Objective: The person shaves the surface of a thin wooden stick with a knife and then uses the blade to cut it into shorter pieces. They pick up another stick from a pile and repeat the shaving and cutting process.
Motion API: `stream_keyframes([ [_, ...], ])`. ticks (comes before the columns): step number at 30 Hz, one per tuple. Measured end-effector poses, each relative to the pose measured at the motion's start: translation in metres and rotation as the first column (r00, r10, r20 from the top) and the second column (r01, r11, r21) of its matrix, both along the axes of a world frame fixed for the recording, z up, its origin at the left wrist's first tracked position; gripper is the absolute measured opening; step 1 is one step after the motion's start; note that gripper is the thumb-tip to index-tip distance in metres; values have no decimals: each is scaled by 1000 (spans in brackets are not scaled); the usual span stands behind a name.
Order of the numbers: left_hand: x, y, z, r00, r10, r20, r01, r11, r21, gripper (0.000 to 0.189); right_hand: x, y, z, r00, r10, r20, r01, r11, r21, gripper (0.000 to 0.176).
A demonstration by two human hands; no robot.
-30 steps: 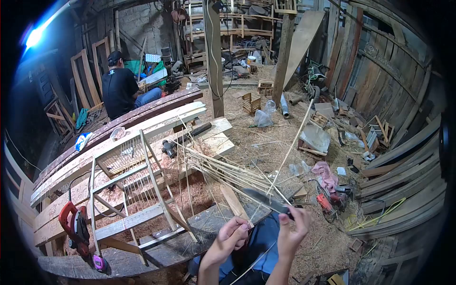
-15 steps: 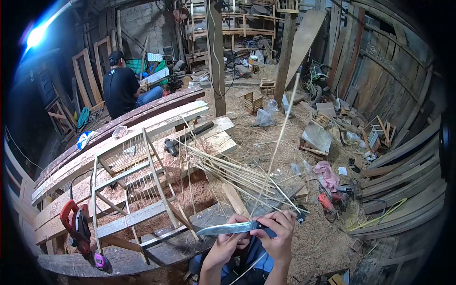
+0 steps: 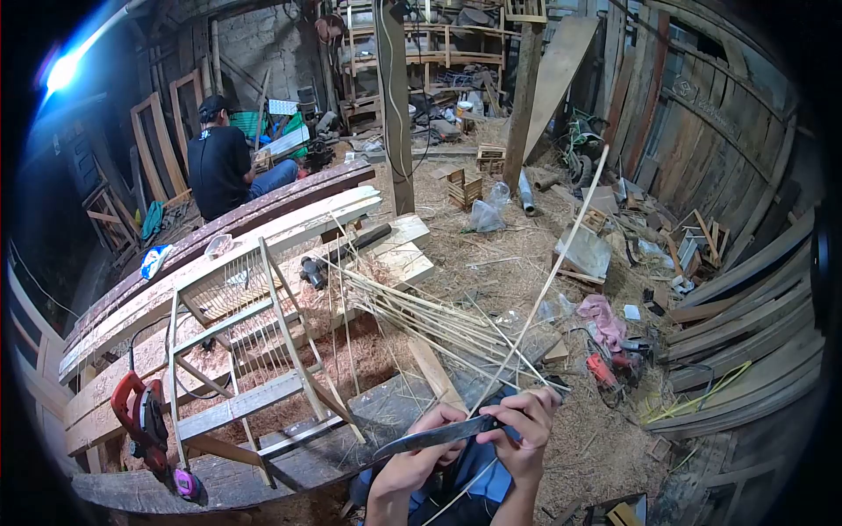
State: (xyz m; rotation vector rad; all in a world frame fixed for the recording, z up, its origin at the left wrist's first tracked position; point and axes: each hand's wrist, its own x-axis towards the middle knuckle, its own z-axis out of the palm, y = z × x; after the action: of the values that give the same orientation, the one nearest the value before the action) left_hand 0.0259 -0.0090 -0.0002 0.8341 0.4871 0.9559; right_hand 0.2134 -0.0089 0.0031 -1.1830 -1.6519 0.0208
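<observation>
My right hand [image 3: 519,430] is closed around the dark handle of a knife [image 3: 438,436], whose blade points left across my left hand. My left hand [image 3: 423,458] is closed on a long thin bamboo strip [image 3: 553,276] behind the blade. The strip rises up and to the right from between the hands. Just beyond them, a bundle of thin strips [image 3: 430,317] lies over the planks. On the left stands a small wooden frame [image 3: 241,406] with thin rods across it.
A hammer [image 3: 312,273], a red power tool [image 3: 140,416] and a purple tape measure [image 3: 186,483] lie on the left bench. Another person [image 3: 219,162] sits at the back left. A red grinder [image 3: 603,370] and pink cloth [image 3: 603,321] lie on the right floor.
The bamboo strip has tilted further to the right. My right hand and the knife have shifted slightly right, and the blade is angled more steeply.
</observation>
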Motion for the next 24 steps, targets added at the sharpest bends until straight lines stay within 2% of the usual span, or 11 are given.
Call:
stream_keyframes([
  [5,2,-1,6,1000,-9,4,9,1000,-25,18,3,-1,-2,1000,-20,17,20,1000,20,37],
  [8,1,-3,5,999,-14,-33,14,1000,-12,18,7,2,-6,999,-25,32,23,998,52,46],
  [10,-5,-8,7,998,-12,-54,12,1000,-17,18,19,7,-21,975,-209,-76,217,969,115,45],
  [12,-16,-14,14,998,-60,-10,60,998,9,18,46,9,-15,875,-394,-280,417,908,27,49],
  [13,-16,-14,17,998,-59,-9,59,998,9,18,54,6,-14,876,-393,-280,417,909,28,49],
  [15,-13,-10,25,984,21,-179,-25,999,-20,13,65,-3,-14,866,-477,-147,489,870,58,55],
  [16,-5,-7,27,988,51,-146,-61,996,-65,13,60,-4,-16,896,-406,-182,423,904,65,58],
  [17,0,-5,23,989,44,-143,-54,996,-65,13,57,-4,-17,894,-412,-179,428,901,66,58],
  [19,8,0,16,998,61,-15,-63,988,-140,13,46,-1,-15,946,-267,-184,264,964,-43,58],
  [21,12,0,15,997,74,-16,-75,988,-138,14,34,5,-15,946,-235,-224,234,972,-32,53],
  [24,18,-2,13,976,217,-20,-218,972,-85,13,20,7,-11,978,-19,-209,-5,994,-113,45],
])
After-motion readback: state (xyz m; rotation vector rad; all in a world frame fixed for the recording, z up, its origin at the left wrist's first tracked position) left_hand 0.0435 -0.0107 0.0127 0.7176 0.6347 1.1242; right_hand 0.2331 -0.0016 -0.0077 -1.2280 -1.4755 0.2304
